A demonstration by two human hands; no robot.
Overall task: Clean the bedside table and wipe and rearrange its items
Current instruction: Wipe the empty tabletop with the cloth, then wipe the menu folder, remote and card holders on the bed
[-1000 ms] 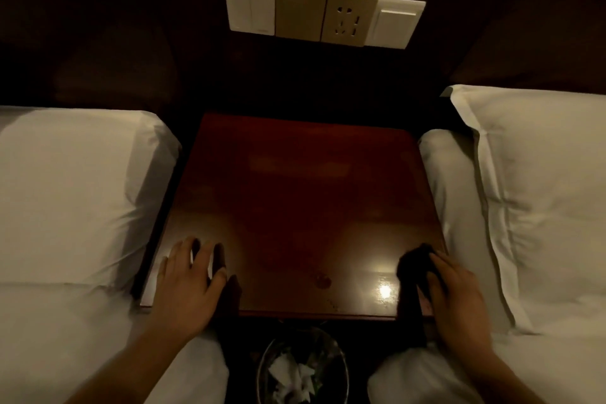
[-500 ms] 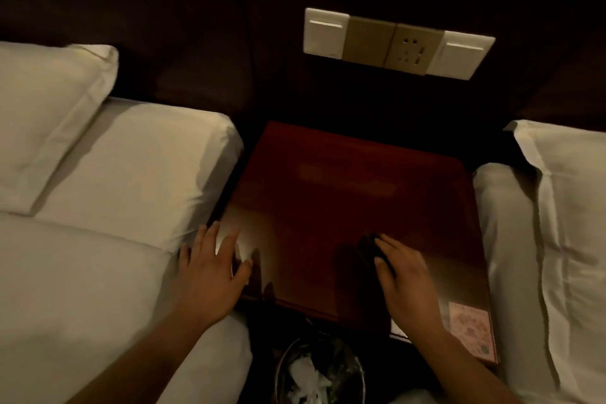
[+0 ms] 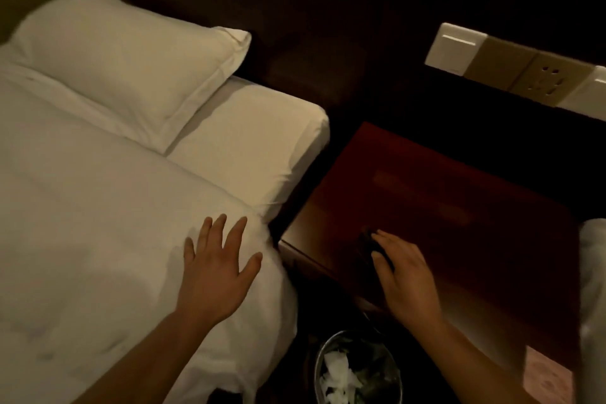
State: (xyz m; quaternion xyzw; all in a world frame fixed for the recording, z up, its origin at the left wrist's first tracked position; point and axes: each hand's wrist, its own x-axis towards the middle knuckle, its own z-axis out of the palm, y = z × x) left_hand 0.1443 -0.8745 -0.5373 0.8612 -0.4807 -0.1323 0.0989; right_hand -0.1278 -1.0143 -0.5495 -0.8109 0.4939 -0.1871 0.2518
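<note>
The dark red wooden bedside table (image 3: 442, 193) fills the right middle of the head view. My right hand (image 3: 405, 279) lies on its front left part, fingers over a dark cloth (image 3: 369, 244) that is mostly hidden beneath them. My left hand (image 3: 218, 267) rests flat with spread fingers on the white bedding (image 3: 98, 239) of the left bed, just left of the table's corner. A pinkish card (image 3: 539, 371) lies at the table's front right corner.
A white pillow (image 3: 131, 56) lies at the head of the left bed. A round metal bin (image 3: 357, 369) with crumpled paper stands below the table's front edge. A switch and socket panel (image 3: 524, 69) is on the dark wall. White bedding (image 3: 593, 289) edges the right.
My left hand has left the table's front left corner and now rests on the left bed. My right hand has slid the cloth leftwards across the table. The view has swung left.
</note>
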